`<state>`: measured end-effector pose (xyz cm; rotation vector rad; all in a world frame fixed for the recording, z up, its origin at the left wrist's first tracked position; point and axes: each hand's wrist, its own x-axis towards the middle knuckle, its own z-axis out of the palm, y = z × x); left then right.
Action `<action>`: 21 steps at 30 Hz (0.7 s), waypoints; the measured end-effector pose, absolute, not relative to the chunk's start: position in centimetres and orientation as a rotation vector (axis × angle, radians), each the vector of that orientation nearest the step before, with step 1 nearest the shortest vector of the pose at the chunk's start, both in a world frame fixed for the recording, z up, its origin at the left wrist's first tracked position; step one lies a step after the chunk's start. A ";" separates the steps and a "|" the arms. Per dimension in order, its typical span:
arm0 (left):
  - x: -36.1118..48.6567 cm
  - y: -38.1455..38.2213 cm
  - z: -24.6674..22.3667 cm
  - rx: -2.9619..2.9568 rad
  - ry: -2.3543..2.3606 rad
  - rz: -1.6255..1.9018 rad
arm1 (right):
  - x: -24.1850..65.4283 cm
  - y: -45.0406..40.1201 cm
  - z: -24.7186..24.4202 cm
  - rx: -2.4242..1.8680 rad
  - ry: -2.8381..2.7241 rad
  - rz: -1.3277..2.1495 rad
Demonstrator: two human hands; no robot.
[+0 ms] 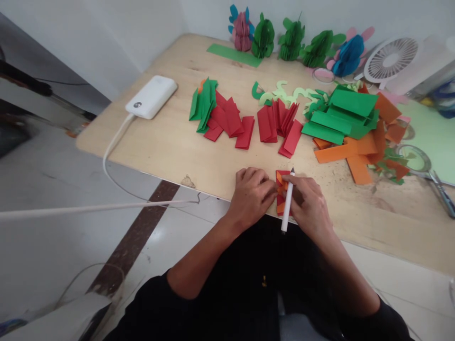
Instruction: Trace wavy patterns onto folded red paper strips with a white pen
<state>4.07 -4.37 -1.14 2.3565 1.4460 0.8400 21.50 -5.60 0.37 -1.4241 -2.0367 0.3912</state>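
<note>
A red folded paper (279, 208) lies at the table's front edge, with a small orange paper piece (280, 179) on top of it. My left hand (251, 195) rests on the table with curled fingers, its thumb and forefinger closed at the left edge of the orange piece. From the other side, my right hand (311, 203) holds a white pen (288, 201), black tip pointing away from me. Its fingertips also touch the papers. Both hands partly cover the orange piece, so its exact shape is hidden.
Beyond my hands lie red folded papers (227, 116), green folded papers (351, 106) and orange strips (366, 151). Scissors (435, 182) sit at the right. A power bank (152, 97) with a cable is at the left. Paper figures (263, 38) and a fan (393, 59) line the back.
</note>
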 end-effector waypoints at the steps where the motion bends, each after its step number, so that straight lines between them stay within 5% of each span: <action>1: 4.1 -4.4 -1.1 2.357 1.446 0.841 | 21.5 -5.6 0.4 -1.426 -2.039 0.389; 21: 4.1 -4.4 -1.0 2.341 1.437 0.871 | 21.6 -5.6 0.2 -1.421 -2.066 0.352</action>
